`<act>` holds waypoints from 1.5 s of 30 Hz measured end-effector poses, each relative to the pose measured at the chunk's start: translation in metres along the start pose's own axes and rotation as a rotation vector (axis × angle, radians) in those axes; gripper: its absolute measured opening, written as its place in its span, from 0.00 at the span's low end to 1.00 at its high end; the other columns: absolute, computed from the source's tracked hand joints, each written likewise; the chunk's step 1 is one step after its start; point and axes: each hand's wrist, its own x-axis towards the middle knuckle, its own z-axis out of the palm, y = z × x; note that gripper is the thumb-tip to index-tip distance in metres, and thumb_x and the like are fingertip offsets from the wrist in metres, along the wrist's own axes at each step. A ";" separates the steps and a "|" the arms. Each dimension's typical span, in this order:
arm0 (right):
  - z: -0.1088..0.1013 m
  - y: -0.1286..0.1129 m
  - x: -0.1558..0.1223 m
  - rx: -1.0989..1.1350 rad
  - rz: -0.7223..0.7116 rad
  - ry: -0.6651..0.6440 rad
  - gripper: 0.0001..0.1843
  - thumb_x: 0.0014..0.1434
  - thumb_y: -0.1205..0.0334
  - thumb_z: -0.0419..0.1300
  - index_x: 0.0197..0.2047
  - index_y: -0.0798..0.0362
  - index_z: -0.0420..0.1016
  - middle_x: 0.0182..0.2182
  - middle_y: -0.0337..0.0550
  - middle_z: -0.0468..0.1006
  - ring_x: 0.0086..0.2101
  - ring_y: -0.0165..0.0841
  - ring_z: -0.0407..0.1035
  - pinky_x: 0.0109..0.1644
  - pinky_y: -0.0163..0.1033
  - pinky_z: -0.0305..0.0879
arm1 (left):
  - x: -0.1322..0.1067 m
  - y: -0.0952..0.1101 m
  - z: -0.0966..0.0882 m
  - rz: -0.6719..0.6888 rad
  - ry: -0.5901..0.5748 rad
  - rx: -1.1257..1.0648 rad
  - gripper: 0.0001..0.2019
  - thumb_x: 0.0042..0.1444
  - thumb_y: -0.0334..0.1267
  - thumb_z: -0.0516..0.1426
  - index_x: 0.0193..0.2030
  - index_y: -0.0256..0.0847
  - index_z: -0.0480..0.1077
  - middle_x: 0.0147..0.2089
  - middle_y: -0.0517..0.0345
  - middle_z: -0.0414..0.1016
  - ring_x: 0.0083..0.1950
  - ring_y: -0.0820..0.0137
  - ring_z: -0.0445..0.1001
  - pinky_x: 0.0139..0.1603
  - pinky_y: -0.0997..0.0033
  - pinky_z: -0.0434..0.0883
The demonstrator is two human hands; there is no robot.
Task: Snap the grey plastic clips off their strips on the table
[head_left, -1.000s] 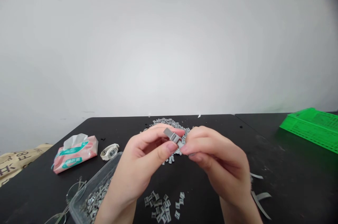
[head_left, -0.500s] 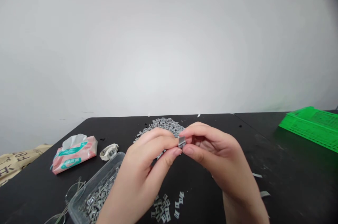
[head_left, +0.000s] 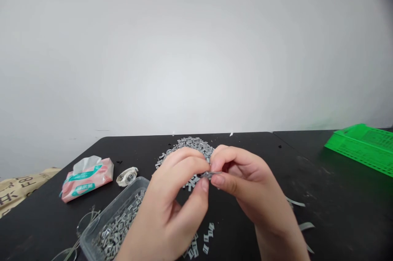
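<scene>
Pinched between thumb and fingertips of both left hand [head_left: 172, 207] and right hand [head_left: 245, 187]: small grey clip [head_left: 209, 174], above the black surface [head_left: 322, 212], just before the grey heap [head_left: 190, 145]. Beside the left wrist, clear tub [head_left: 118, 218] of like pieces. Far left, pink tissue pack [head_left: 87, 178], teal label unreadable; beige bag [head_left: 18, 191], only an "8" legible.

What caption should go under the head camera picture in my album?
Left hand and right hand pinch a small grey part over a black table, pile of grey parts behind.
</scene>
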 end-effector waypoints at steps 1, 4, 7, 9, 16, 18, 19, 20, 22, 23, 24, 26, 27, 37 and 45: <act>0.000 0.000 0.000 0.010 0.010 -0.005 0.08 0.53 0.71 0.75 0.33 0.49 0.84 0.29 0.36 0.78 0.31 0.26 0.71 0.35 0.29 0.71 | 0.000 -0.001 0.001 -0.003 -0.004 -0.042 0.10 0.66 0.26 0.53 0.41 0.47 0.70 0.42 0.62 0.74 0.45 0.72 0.73 0.47 0.76 0.71; 0.001 0.001 0.001 0.008 0.018 -0.003 0.09 0.51 0.72 0.76 0.33 0.49 0.84 0.28 0.35 0.78 0.30 0.26 0.70 0.34 0.29 0.69 | 0.001 -0.003 0.004 -0.019 -0.026 -0.120 0.10 0.66 0.26 0.52 0.39 0.45 0.69 0.39 0.61 0.73 0.43 0.71 0.72 0.45 0.73 0.71; 0.002 0.001 0.000 -0.056 0.011 0.003 0.08 0.52 0.71 0.75 0.33 0.49 0.84 0.27 0.35 0.78 0.29 0.26 0.69 0.33 0.30 0.68 | 0.001 -0.005 0.007 -0.017 -0.009 -0.161 0.11 0.65 0.25 0.51 0.38 0.45 0.69 0.38 0.61 0.72 0.41 0.72 0.72 0.43 0.73 0.71; 0.002 0.000 -0.002 -0.101 0.007 0.000 0.07 0.54 0.69 0.74 0.34 0.49 0.84 0.27 0.36 0.77 0.28 0.27 0.68 0.31 0.31 0.67 | 0.001 -0.006 0.008 -0.015 0.035 -0.189 0.10 0.65 0.25 0.52 0.36 0.44 0.68 0.37 0.61 0.71 0.39 0.72 0.71 0.41 0.73 0.70; 0.000 -0.002 -0.006 -0.133 -0.039 0.001 0.01 0.60 0.63 0.71 0.36 0.49 0.84 0.27 0.38 0.77 0.27 0.26 0.66 0.28 0.31 0.62 | -0.003 -0.005 0.007 -0.012 0.075 -0.188 0.08 0.66 0.28 0.55 0.39 0.47 0.71 0.39 0.62 0.73 0.41 0.73 0.72 0.43 0.75 0.71; 0.000 -0.003 -0.006 -0.131 -0.047 0.008 0.01 0.60 0.62 0.71 0.36 0.48 0.84 0.27 0.37 0.76 0.26 0.26 0.65 0.27 0.31 0.62 | -0.002 -0.004 0.007 -0.005 0.082 -0.167 0.08 0.65 0.28 0.56 0.39 0.47 0.72 0.41 0.63 0.75 0.43 0.73 0.73 0.43 0.76 0.71; 0.000 -0.003 -0.006 -0.130 -0.045 0.012 0.02 0.60 0.61 0.72 0.36 0.48 0.84 0.27 0.38 0.76 0.26 0.26 0.65 0.27 0.31 0.62 | -0.002 -0.003 0.007 0.002 0.095 -0.157 0.08 0.65 0.28 0.57 0.39 0.47 0.72 0.40 0.63 0.76 0.42 0.73 0.73 0.43 0.76 0.71; 0.000 -0.004 -0.006 -0.129 -0.040 0.018 0.03 0.60 0.60 0.72 0.37 0.48 0.84 0.27 0.38 0.76 0.26 0.27 0.65 0.27 0.31 0.62 | -0.002 -0.003 0.007 0.008 0.109 -0.147 0.09 0.65 0.27 0.57 0.38 0.47 0.72 0.40 0.63 0.76 0.42 0.73 0.73 0.42 0.76 0.70; 0.000 -0.005 -0.007 -0.130 -0.026 0.026 0.04 0.59 0.59 0.72 0.37 0.48 0.84 0.27 0.38 0.76 0.25 0.27 0.65 0.27 0.31 0.64 | -0.001 -0.003 0.007 0.022 0.127 -0.134 0.09 0.64 0.27 0.58 0.36 0.46 0.72 0.39 0.62 0.77 0.40 0.72 0.73 0.40 0.75 0.70; 0.000 -0.005 -0.007 -0.130 -0.023 0.025 0.04 0.59 0.59 0.72 0.37 0.48 0.84 0.27 0.38 0.76 0.25 0.27 0.65 0.27 0.31 0.64 | 0.000 -0.003 0.007 0.029 0.127 -0.132 0.08 0.64 0.27 0.58 0.36 0.45 0.72 0.38 0.61 0.77 0.40 0.72 0.73 0.39 0.74 0.70; 0.000 -0.006 -0.007 -0.130 -0.023 0.021 0.04 0.59 0.59 0.72 0.37 0.48 0.84 0.27 0.38 0.76 0.25 0.27 0.65 0.27 0.31 0.64 | 0.000 -0.003 0.007 0.033 0.120 -0.130 0.08 0.64 0.28 0.58 0.36 0.45 0.73 0.38 0.60 0.78 0.40 0.71 0.74 0.39 0.73 0.71; 0.000 -0.006 -0.007 -0.131 -0.034 0.017 0.03 0.59 0.60 0.73 0.38 0.47 0.85 0.28 0.38 0.77 0.25 0.27 0.65 0.27 0.31 0.65 | 0.001 -0.003 0.006 0.049 0.108 -0.119 0.07 0.65 0.28 0.59 0.37 0.45 0.74 0.37 0.60 0.78 0.40 0.70 0.74 0.42 0.70 0.71; -0.001 -0.006 -0.007 -0.137 -0.038 0.017 0.03 0.59 0.61 0.72 0.38 0.47 0.85 0.28 0.38 0.77 0.26 0.27 0.65 0.27 0.31 0.64 | 0.001 -0.004 0.006 0.061 0.107 -0.106 0.07 0.64 0.28 0.60 0.37 0.46 0.74 0.37 0.61 0.79 0.40 0.70 0.74 0.43 0.70 0.71; -0.003 -0.007 -0.008 -0.273 -0.092 0.023 0.07 0.63 0.67 0.68 0.39 0.44 0.86 0.31 0.38 0.81 0.31 0.28 0.70 0.33 0.33 0.65 | 0.002 0.000 0.004 0.124 0.081 0.090 0.08 0.64 0.28 0.59 0.34 0.44 0.69 0.33 0.62 0.77 0.36 0.70 0.73 0.46 0.67 0.69; 0.000 -0.012 -0.006 -0.427 -0.168 0.041 0.08 0.62 0.70 0.67 0.34 0.48 0.85 0.28 0.37 0.81 0.29 0.29 0.71 0.34 0.34 0.67 | 0.004 0.001 0.004 0.111 0.063 0.099 0.10 0.65 0.28 0.58 0.33 0.43 0.67 0.32 0.66 0.75 0.35 0.73 0.71 0.47 0.69 0.68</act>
